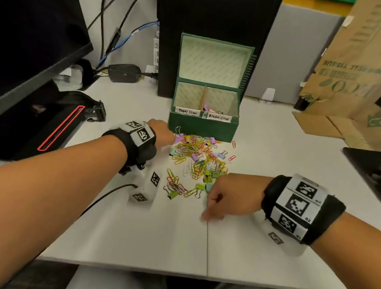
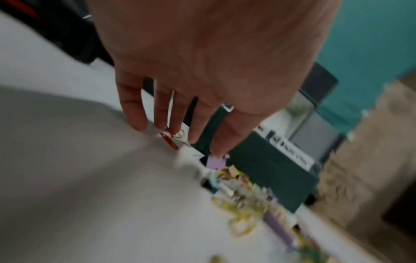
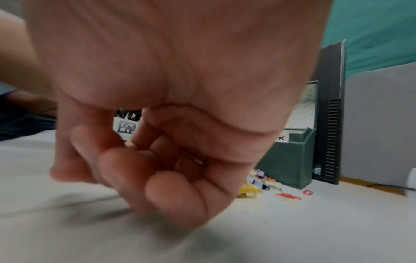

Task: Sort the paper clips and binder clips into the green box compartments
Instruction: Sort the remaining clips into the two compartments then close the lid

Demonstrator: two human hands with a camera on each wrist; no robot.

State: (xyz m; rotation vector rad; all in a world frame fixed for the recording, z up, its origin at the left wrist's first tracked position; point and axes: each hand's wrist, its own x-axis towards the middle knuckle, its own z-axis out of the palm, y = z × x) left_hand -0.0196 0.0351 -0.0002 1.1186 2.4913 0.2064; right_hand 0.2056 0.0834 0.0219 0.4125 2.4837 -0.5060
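The green box (image 1: 202, 127) stands open at the back of the table, its lid upright. Its left compartment (image 1: 188, 96) is labelled Paper Clips and its right one (image 1: 224, 100) Binder Clips; pink binder clips (image 1: 209, 109) lie in the right one. A mixed pile of coloured clips (image 1: 197, 154) lies in front of the box. My left hand (image 1: 172, 137) reaches the pile's far left corner with straight, spread fingers (image 2: 135, 117), the thumb tip touching a purple binder clip (image 2: 215, 162). My right hand (image 1: 211, 201) rests at the pile's near edge, fingers curled (image 3: 157, 169) round a thin yellowish paper clip (image 3: 197, 160).
A black computer tower (image 1: 217, 28) rises behind the box, with cables (image 1: 116, 36) to its left. A dark monitor (image 1: 31, 31) overhangs the left side. Cardboard (image 1: 358, 80) leans at the right, above a black stand (image 1: 376, 170). Marker tags (image 1: 154, 178) lie by my left wrist.
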